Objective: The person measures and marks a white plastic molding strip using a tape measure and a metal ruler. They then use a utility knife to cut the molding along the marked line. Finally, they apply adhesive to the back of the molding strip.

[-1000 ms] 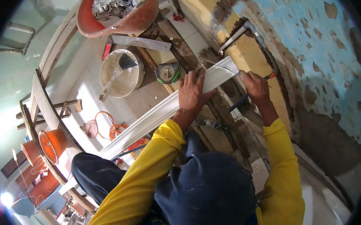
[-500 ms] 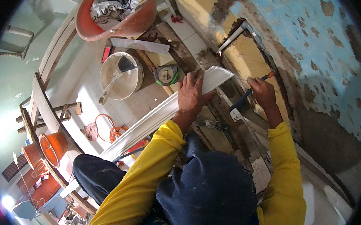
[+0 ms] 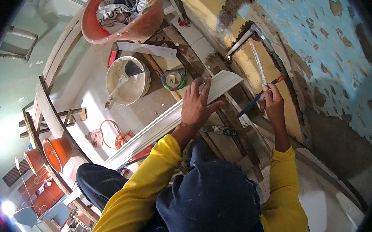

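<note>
We find the left hand [image 3: 197, 106] flat and open on the white moulding [image 3: 168, 121], the right hand [image 3: 273, 102] clamped on a pencil [image 3: 256, 99] — moulding not yet fixed to the wall [image 3: 328, 52].

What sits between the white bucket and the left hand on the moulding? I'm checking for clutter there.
In the head view, a tape measure lies on the planks between the white bucket and the left hand.

Moulding's [image 3: 168, 125] lower end behind sleeve
</note>
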